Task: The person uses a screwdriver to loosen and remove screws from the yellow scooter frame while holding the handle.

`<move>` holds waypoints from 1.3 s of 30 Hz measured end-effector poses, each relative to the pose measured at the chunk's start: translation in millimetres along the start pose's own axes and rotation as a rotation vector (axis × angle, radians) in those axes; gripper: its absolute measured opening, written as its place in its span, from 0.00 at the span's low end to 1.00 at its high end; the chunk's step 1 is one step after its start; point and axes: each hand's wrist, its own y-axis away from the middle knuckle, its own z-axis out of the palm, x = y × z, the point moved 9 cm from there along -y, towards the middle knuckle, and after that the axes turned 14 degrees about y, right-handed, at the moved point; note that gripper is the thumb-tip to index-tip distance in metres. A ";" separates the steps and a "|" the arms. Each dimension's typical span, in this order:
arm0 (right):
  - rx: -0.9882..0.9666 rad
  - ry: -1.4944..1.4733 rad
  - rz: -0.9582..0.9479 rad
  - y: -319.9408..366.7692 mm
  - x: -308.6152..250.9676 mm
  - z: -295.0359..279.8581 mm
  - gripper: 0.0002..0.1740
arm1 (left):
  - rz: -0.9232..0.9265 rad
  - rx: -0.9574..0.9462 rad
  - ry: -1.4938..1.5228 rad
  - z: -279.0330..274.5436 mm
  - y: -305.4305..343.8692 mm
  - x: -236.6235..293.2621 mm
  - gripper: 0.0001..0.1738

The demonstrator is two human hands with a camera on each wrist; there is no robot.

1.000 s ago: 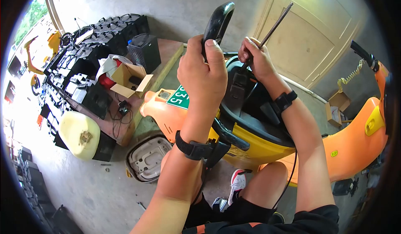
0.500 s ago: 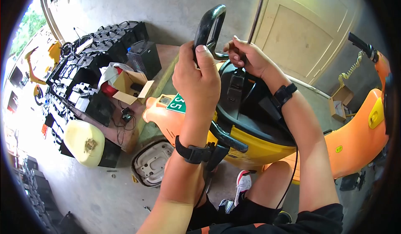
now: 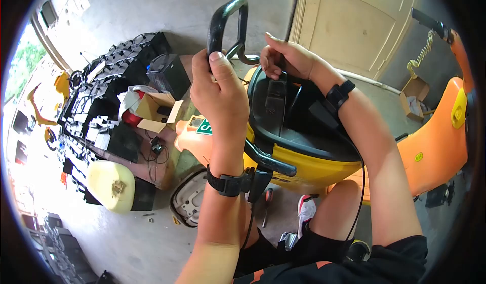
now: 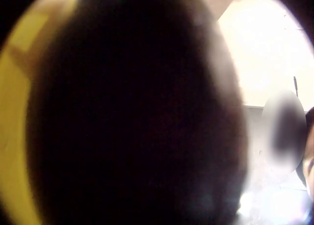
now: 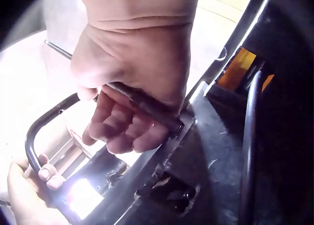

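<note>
My left hand (image 3: 220,91) grips one side of a black tubular grab rail (image 3: 216,25), thumb laid along the tube. The rail forms a tall bent loop beside the black seat tub (image 3: 309,142) of a yellow and orange scooter (image 3: 298,170). Curled fingers of my right hand (image 3: 288,61) hold a long thin dark rod-like tool (image 3: 294,10), its shaft pointing upward. In the right wrist view, the tool's thicker dark end (image 5: 152,109) lies across the palm and fingers, close over the tub's black edge. A dark blur covers most of the left wrist view.
A red-handled screwdriver (image 3: 269,198) and a light seat-shaped shell (image 3: 190,200) lie on the floor. To the left stand rows of black battery cases (image 3: 109,81), an open carton (image 3: 157,109) and a yellow foam piece (image 3: 111,185). Behind is a cream door (image 3: 349,30).
Both hands and the rail have shifted left in the head view. The rod has swung from a rightward slant to nearly upright. The red-handled screwdriver has come into view on the floor.
</note>
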 end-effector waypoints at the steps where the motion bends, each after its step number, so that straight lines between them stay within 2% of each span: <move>1: -0.048 0.051 0.022 0.0 0.1 3.8 0.38 | -0.003 0.000 0.005 -0.1 -0.1 0.7 0.19; 2: 0.056 0.054 0.116 0.8 2.1 3.5 0.36 | -0.024 0.004 0.014 0.0 -0.1 -0.6 0.19; 6: 0.224 -0.059 0.024 -3.4 2.3 -3.6 0.32 | -0.025 -0.048 -0.035 -0.6 -1.4 1.0 0.18; 7: 0.231 -0.066 0.021 -4.8 4.0 -2.5 0.32 | -0.078 -0.049 -0.034 -0.3 -0.6 1.4 0.18; 9: 0.453 -0.082 0.044 -0.8 6.9 -15.3 0.31 | -0.131 -0.056 -0.034 0.9 -0.2 -0.7 0.19; 11: 0.508 -0.059 0.029 -0.1 7.4 -14.6 0.31 | -0.118 -0.035 -0.005 -0.5 -0.3 -2.3 0.19; 13: 0.718 0.162 -0.071 4.7 2.6 -24.6 0.32 | -0.116 -0.036 -0.005 -1.6 -0.2 -4.7 0.19; 14: 0.837 0.264 -0.076 7.6 -1.1 -31.0 0.32 | -0.113 -0.033 -0.007 -1.9 -0.4 -4.9 0.19; 15: 0.840 0.263 -0.077 4.9 0.8 -29.4 0.32 | -0.112 -0.036 -0.006 -1.3 -0.4 -3.6 0.19; 17: 1.092 0.415 -0.097 18.4 -7.3 -34.1 0.33 | -0.143 -0.043 0.002 -1.4 0.3 -3.0 0.19; 18: 1.084 0.443 0.019 17.6 -3.1 -35.8 0.32 | -0.141 -0.046 0.003 -1.3 0.2 -3.7 0.19; 22: 1.201 0.493 0.017 20.6 -2.5 -38.4 0.31 | -0.125 -0.038 0.006 -1.7 0.0 -2.4 0.19; 23: 1.205 0.494 0.018 23.9 -3.6 -40.3 0.31 | -0.135 -0.037 0.005 -1.9 -0.1 -2.3 0.19; 26: 0.569 -0.026 0.064 5.5 12.1 -21.1 0.24 | -0.125 -0.032 0.009 -0.8 -1.0 -4.1 0.19; 27: 0.573 -0.029 0.059 9.3 9.6 -24.4 0.24 | -0.128 -0.026 0.007 -1.3 -1.2 -4.3 0.20; 30: 0.383 0.174 -0.003 10.6 -2.7 -20.8 0.22 | -0.130 -0.021 0.020 -0.7 -0.4 -1.3 0.20; 33: 0.375 0.256 -0.083 15.2 -4.2 -30.3 0.22 | -0.120 -0.018 0.041 2.6 1.3 1.2 0.20; 39: 0.320 0.121 -0.113 20.5 -6.8 -19.4 0.21 | -0.111 0.006 0.076 1.5 0.3 0.4 0.19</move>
